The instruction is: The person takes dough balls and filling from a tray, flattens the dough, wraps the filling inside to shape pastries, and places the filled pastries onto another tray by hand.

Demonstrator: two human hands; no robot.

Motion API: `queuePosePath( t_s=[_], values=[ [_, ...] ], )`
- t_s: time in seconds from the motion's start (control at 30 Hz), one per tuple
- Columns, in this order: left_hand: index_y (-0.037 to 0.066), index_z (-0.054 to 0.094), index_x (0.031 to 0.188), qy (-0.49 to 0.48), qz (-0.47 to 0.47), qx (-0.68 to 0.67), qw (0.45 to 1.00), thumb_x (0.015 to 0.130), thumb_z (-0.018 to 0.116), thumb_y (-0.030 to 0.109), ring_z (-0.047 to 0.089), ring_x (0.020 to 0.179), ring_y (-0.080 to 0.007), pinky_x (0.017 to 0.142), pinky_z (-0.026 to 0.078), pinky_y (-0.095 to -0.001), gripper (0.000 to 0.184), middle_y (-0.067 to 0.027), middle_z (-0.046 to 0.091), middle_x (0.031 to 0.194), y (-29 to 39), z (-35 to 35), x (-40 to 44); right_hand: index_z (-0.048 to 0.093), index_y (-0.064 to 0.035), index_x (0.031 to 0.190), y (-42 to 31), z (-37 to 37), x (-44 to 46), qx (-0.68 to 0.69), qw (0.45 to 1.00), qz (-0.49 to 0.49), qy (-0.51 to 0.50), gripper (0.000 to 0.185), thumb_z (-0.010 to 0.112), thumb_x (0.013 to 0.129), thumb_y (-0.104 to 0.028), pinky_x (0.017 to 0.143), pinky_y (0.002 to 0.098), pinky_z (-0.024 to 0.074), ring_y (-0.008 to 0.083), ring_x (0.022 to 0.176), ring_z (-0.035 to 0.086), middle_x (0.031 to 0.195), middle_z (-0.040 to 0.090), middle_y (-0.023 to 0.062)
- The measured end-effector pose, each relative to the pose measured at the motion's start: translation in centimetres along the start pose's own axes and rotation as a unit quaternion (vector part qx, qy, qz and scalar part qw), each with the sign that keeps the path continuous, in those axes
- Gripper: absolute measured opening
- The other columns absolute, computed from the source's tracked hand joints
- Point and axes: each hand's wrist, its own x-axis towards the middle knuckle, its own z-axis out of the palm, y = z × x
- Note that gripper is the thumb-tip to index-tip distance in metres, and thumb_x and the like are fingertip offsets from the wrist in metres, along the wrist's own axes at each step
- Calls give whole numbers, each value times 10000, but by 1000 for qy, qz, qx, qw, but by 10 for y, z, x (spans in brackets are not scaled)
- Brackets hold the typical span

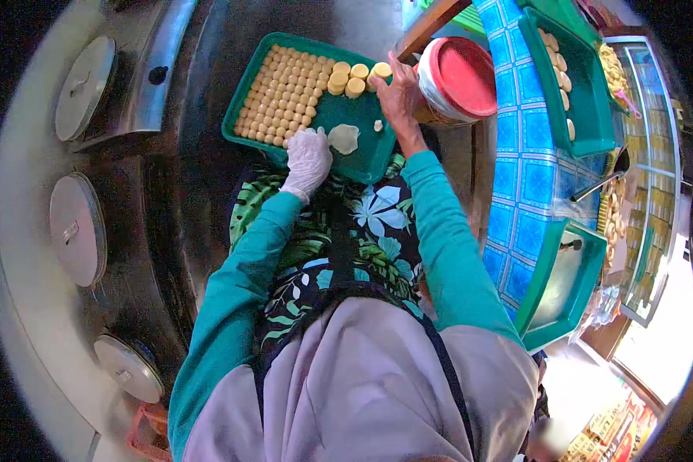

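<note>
A green tray (354, 165) rests over my lap. Rows of small round dough balls (285, 92) fill its left part, and several short stacks of yellow discs (355, 86) stand at its top right. My right hand (399, 96), bare, has thumb and fingers around the yellow disc (381, 71) nearest the tray's right edge. In a white glove, my left hand (308, 160) is closed at the lower end of the dough balls; what its fingers hold is hidden. Between the hands lie a flattened piece of dough (344, 138) and a small white lump (378, 125).
A bucket with a red lid (470, 77) stands right of the tray. On the blue-checked table (520, 169) are a green tray with pale oblong pieces (531, 38) and another green tray (539, 327) holding a brush. Round metal lids (78, 229) line the left side.
</note>
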Motion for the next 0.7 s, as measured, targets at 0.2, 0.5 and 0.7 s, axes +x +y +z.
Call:
queuePosePath(
  t_s=[0.2, 0.5, 0.7],
  values=[
    [50, 692, 818, -138, -81, -70, 985, 817, 621, 194, 646, 773, -363, 678, 519, -476, 160, -167, 657, 808, 3, 11, 2, 593, -19, 1234, 6, 7, 4, 4, 999, 9, -38, 611, 787, 668, -138, 856, 446, 480, 369, 908, 613, 1002, 652, 188],
    [110, 741, 880, -209, -216, -158, 941, 701, 741, 240, 669, 839, -366, 749, 533, -445, 221, -179, 692, 853, 0, 8, 22, 596, -51, 1259, -32, -25, -41, 81, 993, 35, -76, 626, 770, 659, -92, 858, 399, 484, 313, 924, 614, 1074, 672, 158],
    [55, 678, 828, -107, -177, -202, 957, 724, 700, 185, 658, 761, -372, 693, 518, -440, 168, -186, 660, 748, 9, 15, 8, 597, -48, 1234, -48, -12, -110, 62, 984, -6, -167, 584, 678, 660, 25, 842, 437, 471, 348, 937, 580, 1037, 660, 154]
  ],
)
